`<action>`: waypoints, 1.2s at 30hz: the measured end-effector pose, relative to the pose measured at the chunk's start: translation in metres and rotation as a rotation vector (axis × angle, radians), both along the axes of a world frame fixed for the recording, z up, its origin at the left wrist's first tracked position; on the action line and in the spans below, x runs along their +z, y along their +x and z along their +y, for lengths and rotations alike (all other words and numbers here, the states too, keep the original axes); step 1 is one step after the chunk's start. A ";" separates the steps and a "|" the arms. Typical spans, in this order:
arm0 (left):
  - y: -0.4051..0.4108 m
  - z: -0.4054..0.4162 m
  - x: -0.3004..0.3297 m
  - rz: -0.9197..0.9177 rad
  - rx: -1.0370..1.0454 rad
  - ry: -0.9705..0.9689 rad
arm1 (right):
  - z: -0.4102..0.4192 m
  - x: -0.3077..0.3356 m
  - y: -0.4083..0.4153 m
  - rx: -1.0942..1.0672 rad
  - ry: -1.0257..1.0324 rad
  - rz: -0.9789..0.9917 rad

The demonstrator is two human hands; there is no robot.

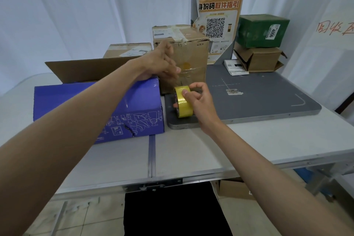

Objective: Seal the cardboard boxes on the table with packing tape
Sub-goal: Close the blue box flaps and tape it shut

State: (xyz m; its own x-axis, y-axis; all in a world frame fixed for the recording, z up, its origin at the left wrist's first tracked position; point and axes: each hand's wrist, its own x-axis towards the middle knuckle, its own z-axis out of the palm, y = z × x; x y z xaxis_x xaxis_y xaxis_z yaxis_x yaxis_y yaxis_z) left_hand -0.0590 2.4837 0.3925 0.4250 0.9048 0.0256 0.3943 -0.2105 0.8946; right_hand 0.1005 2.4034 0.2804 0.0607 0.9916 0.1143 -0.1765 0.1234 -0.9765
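- Right hand (197, 97): fingers curled round the yellow tape roll (183, 101), thumb on its outer face; roll stands on edge on the grey pad (268, 94).
- Left hand (161, 63): fingers spread and relaxed, heel on the far top edge of the purple box (95, 105); fingertips blurred, can't tell if they touch the tape strip or the brown box (183, 57) behind.
- Clear tape strip from roll towards left hand: faint, hard to make out.
- Purple box: on desk (249, 143), left of pad; left forearm covers part of top; brown flap up behind.
- Flat box (128, 50) behind, mostly hidden.
- Far right: green box (262, 30) stacked on small brown box (258, 59); poster w/ QR code (218, 25) on post.
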 end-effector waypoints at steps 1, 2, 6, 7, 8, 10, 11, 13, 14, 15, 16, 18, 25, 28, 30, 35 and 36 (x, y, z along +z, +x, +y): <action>0.001 -0.002 0.002 0.032 -0.030 0.028 | 0.000 0.000 -0.001 -0.006 0.001 0.008; 0.003 -0.004 0.003 0.090 -0.053 0.080 | 0.000 0.000 -0.002 -0.010 0.000 0.014; 0.013 -0.009 0.001 0.286 -0.098 0.334 | 0.001 0.001 -0.008 0.003 -0.021 0.052; 0.013 -0.010 0.001 0.305 -0.101 0.365 | 0.002 0.001 -0.008 0.010 -0.030 0.067; 0.013 -0.011 0.001 0.323 -0.106 0.385 | 0.003 0.002 -0.008 0.016 -0.037 0.077; 0.014 -0.011 0.001 0.372 -0.125 0.407 | 0.004 0.003 -0.008 0.020 -0.042 0.094; 0.014 -0.011 0.001 0.398 -0.136 0.408 | 0.004 0.003 -0.008 0.020 -0.044 0.100; 0.015 -0.011 0.000 0.454 -0.158 0.394 | 0.005 0.003 -0.008 0.022 -0.048 0.107; 0.016 -0.011 -0.001 0.489 -0.172 0.386 | 0.006 0.003 -0.008 0.022 -0.048 0.106; 0.016 -0.011 -0.002 0.523 -0.187 0.383 | 0.006 0.002 -0.008 0.020 -0.047 0.103; 0.017 -0.011 -0.004 0.548 -0.199 0.386 | 0.007 0.002 -0.009 0.018 -0.045 0.102; 0.019 -0.012 -0.008 0.549 -0.212 0.408 | 0.008 0.001 -0.010 0.017 -0.040 0.104; 0.020 -0.010 -0.013 0.501 -0.194 0.495 | 0.007 -0.002 -0.011 0.050 -0.032 0.078; 0.021 -0.009 -0.014 0.505 -0.189 0.518 | 0.006 -0.001 -0.012 0.044 -0.024 0.075; 0.020 -0.008 -0.014 0.509 -0.187 0.510 | 0.005 -0.003 -0.012 0.029 -0.020 0.046; 0.021 -0.013 -0.018 0.595 -0.182 0.502 | -0.008 -0.014 -0.011 0.058 0.015 -0.028; 0.021 -0.015 -0.019 0.610 -0.178 0.503 | -0.011 -0.016 -0.011 0.071 0.051 -0.014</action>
State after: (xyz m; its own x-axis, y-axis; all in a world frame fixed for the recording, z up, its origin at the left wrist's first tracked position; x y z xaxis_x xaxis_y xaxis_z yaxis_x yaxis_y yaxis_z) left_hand -0.0378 2.4692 0.3739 0.6322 0.7641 0.1283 0.7047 -0.6359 0.3148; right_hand 0.0895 2.3927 0.2648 -0.0116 0.9861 0.1656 -0.1733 0.1611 -0.9716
